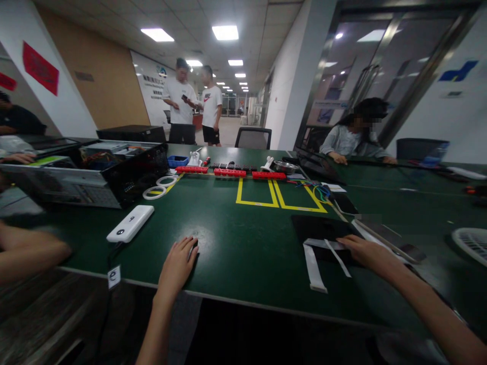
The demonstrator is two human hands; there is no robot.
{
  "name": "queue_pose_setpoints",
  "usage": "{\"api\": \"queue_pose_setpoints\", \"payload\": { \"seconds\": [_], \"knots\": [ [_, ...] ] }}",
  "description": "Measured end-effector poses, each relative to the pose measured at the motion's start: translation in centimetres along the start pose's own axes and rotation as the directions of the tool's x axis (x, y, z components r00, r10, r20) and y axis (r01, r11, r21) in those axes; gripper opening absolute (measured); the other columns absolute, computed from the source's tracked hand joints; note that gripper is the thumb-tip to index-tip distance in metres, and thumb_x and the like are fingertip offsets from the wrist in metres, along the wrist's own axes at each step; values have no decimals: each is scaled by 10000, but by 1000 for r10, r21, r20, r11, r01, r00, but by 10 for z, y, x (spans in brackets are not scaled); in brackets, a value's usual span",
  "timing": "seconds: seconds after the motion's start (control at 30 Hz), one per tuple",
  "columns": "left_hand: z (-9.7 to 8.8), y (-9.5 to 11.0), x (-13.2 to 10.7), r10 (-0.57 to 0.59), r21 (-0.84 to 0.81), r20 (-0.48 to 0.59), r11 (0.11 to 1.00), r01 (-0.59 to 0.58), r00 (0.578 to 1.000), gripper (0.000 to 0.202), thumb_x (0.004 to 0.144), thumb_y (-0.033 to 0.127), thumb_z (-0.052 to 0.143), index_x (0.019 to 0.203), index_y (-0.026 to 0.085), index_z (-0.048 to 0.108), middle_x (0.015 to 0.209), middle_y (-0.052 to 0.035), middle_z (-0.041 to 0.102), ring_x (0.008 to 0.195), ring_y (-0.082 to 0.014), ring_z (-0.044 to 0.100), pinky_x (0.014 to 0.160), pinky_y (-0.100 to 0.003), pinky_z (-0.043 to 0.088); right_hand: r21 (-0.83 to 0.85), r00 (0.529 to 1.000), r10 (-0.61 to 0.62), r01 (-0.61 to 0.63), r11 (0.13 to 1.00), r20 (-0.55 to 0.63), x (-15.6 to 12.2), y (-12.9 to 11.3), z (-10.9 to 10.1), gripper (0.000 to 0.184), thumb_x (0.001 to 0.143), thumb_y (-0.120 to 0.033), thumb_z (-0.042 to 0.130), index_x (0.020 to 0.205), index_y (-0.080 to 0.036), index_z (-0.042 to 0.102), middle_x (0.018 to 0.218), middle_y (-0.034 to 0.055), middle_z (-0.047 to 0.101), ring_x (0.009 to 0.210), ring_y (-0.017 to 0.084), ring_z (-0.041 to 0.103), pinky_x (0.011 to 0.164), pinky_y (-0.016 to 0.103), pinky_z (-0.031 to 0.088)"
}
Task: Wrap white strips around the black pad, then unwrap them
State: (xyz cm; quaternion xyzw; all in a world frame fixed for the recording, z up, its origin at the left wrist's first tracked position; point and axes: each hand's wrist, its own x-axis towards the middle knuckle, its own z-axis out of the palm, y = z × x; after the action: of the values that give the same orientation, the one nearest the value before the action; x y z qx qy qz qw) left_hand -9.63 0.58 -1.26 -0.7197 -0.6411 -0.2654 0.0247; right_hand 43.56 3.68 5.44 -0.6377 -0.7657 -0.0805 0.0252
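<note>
My left hand (178,262) lies on the green table near its front edge, fingers stretched forward. A dark patch shows beside its thumb; whether it is a thing or a shadow I cannot make out. On the right, my right hand (353,247) pinches one end of a white flat ribbon cable (315,268). The cable bends, with one length running toward the front edge and a thinner piece slanting down near my fingers. Beneath part of it is a black flat pad (310,227).
A white power bank (131,224) and an open computer case (87,175) stand left. Red trays (230,173) line the back, behind yellow tape outlines (258,204). A phone (345,204) lies right. A neighbour's arm (30,251) reaches in at left; another person (357,132) sits opposite.
</note>
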Motion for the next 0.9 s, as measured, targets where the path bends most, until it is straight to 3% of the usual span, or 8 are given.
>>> {"api": "queue_pose_setpoints", "payload": {
  "seconds": [0.1,0.2,0.3,0.43,0.53,0.63,0.73,0.9],
  "knots": [
    [0,0,0,2,0,4,1000,-2,1000,343,917,297,408,1172,163,595,1254,-113,597,1217,-243,500,1053,-448,330,2,998,-25,25,1000,60,1,0,-9,413,796,-203,365,1091,-199,654,1061,117,670,889,261,642,776,366,490],
    [0,-1,0,1,-5,10,1000,-1,1000,349,920,305,405,1178,162,590,1261,-111,593,1224,-240,492,1057,-445,323,-98,988,134,-141,985,-74,-1,6,-25,408,858,-288,338,1126,-185,627,1082,145,658,910,293,634,761,397,480],
    [-1,-1,0,0,-10,12,1000,0,1000,343,918,310,406,1179,184,590,1265,-103,591,1227,-236,489,1054,-447,325,-214,931,321,-354,910,-172,-5,11,-38,431,895,-307,272,1114,-172,617,1024,181,657,791,313,641,611,402,463],
    [0,-2,0,-1,-7,17,1000,1,1000,349,919,308,403,1178,169,591,1268,-111,588,1229,-243,487,1056,-450,322,-279,900,387,-431,858,-199,-7,12,-42,453,904,-266,205,1000,-149,632,941,193,649,755,306,626,541,376,425],
    [1,-2,0,-4,-8,16,1000,4,1000,345,918,309,406,1179,179,590,1271,-104,586,1230,-241,486,1053,-448,326,-229,926,301,-352,908,-229,-2,9,-29,442,896,-273,221,1064,-141,608,997,195,636,886,303,606,663,398,463],
    [1,-2,0,-4,-8,9,1000,4,1000,341,917,315,410,1181,195,589,1267,-96,590,1231,-235,485,1054,-447,323,-123,970,112,-141,982,-217,9,5,-5,438,870,-277,263,1127,-130,587,1130,182,607,1042,285,558,880,409,430],
    [0,-1,0,-6,4,13,1000,6,1000,345,919,309,406,1179,176,589,1268,-106,588,1231,-236,485,1058,-442,319,13,989,0,2,1000,-150,20,-5,18,446,846,-319,289,1110,-146,604,1131,150,616,1059,275,553,955,432,394],
    [0,-1,0,2,-2,15,1000,-2,1000,335,915,303,411,1177,195,590,1261,-96,595,1229,-240,487,1054,-454,323,32,997,-5,8,999,-76,31,-19,32,539,822,-425,312,1141,-106,608,1183,184,580,1102,309,516,948,490,388]
  ]
}}
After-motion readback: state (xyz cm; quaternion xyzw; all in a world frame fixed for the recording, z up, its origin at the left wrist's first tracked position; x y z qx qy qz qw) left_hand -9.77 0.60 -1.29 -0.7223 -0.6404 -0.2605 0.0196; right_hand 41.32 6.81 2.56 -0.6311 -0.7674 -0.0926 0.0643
